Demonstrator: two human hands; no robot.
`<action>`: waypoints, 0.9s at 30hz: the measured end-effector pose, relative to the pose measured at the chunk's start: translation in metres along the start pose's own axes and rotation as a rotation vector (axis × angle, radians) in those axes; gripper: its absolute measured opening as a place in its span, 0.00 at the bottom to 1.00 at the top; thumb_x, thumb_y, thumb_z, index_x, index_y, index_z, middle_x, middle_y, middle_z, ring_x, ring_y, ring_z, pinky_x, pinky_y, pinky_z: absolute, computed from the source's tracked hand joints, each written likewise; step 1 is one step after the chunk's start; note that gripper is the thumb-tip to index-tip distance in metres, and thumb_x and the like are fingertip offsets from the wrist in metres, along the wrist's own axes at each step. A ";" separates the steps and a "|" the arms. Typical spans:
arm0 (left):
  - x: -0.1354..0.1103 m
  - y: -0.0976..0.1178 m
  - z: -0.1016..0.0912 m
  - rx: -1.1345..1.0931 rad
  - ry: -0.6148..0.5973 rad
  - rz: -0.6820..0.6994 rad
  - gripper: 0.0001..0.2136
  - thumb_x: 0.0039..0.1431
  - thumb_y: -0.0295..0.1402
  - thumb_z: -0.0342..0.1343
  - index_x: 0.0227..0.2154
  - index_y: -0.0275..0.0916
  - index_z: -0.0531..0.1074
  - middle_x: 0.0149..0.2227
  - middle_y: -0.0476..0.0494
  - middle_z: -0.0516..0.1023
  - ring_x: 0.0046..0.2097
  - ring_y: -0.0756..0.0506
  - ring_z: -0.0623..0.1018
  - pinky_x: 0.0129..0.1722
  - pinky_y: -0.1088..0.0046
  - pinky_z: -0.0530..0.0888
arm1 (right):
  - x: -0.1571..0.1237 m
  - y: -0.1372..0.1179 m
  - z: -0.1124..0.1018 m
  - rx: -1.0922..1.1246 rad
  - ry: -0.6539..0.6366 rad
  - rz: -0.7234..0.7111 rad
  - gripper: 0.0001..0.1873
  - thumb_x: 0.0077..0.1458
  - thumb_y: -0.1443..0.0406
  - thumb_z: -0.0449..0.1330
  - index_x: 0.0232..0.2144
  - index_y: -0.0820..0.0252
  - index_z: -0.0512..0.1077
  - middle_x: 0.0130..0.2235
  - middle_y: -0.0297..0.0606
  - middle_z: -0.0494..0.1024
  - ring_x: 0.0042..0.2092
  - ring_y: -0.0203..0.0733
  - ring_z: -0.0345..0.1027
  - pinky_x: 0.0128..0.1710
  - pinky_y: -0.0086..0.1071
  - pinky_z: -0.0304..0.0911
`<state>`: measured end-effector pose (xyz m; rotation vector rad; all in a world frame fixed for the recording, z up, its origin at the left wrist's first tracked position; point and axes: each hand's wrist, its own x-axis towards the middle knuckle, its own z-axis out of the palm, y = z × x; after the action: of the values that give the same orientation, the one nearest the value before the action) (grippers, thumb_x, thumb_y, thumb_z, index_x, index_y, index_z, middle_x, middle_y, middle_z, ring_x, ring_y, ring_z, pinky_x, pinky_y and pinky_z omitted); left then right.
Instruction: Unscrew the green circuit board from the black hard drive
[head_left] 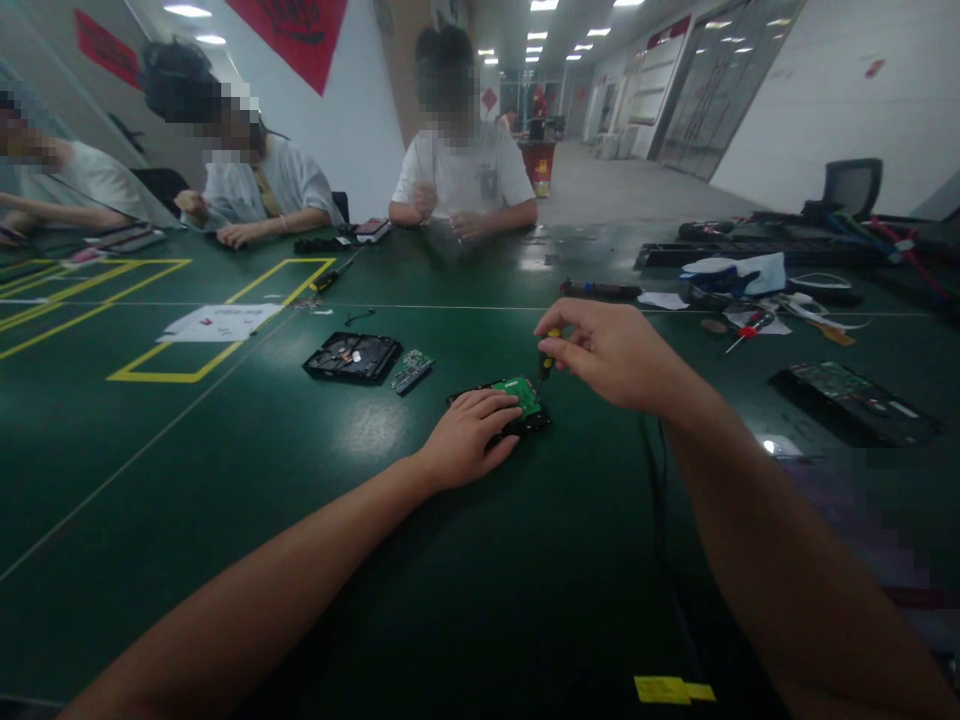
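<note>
A black hard drive with a green circuit board (523,394) on top lies in the middle of the green table (225,480). My left hand (469,438) rests flat on the drive, fingers spread over its near side, pressing it down. My right hand (609,352) hovers just above and to the right, fingers pinched round a small screwdriver with a yellow and black handle (549,355). The screwdriver stands nearly upright with its tip down at the board's right edge.
A second opened drive (352,357) and a loose green board (412,370) lie to the left. A paper sheet (221,322) sits in yellow floor-tape markings. Tools, cloths and another board (855,395) crowd the right side. Three other people sit along the far edge.
</note>
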<state>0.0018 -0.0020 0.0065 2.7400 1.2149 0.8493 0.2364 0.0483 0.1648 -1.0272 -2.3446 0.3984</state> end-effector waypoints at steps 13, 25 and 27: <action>0.000 0.001 -0.001 -0.006 0.009 -0.006 0.18 0.71 0.38 0.57 0.61 0.42 0.73 0.61 0.38 0.77 0.64 0.36 0.75 0.64 0.47 0.71 | 0.001 0.005 0.003 -0.053 0.060 0.032 0.09 0.62 0.63 0.63 0.43 0.58 0.79 0.41 0.42 0.85 0.40 0.47 0.78 0.40 0.38 0.68; 0.001 0.001 -0.002 -0.008 -0.010 -0.012 0.19 0.71 0.39 0.56 0.61 0.42 0.73 0.62 0.38 0.77 0.65 0.36 0.74 0.66 0.47 0.70 | 0.000 0.003 0.000 -0.044 0.063 0.013 0.11 0.61 0.64 0.64 0.45 0.57 0.80 0.40 0.41 0.86 0.40 0.48 0.79 0.41 0.38 0.68; 0.001 0.002 -0.002 -0.010 -0.007 -0.012 0.19 0.71 0.38 0.57 0.62 0.42 0.72 0.62 0.38 0.77 0.65 0.36 0.74 0.66 0.47 0.70 | 0.000 0.003 0.000 -0.037 0.079 0.041 0.11 0.60 0.63 0.65 0.45 0.58 0.79 0.39 0.41 0.85 0.40 0.48 0.79 0.41 0.38 0.68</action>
<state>0.0023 -0.0029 0.0090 2.7231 1.2208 0.8421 0.2379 0.0502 0.1631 -1.0901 -2.2714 0.3253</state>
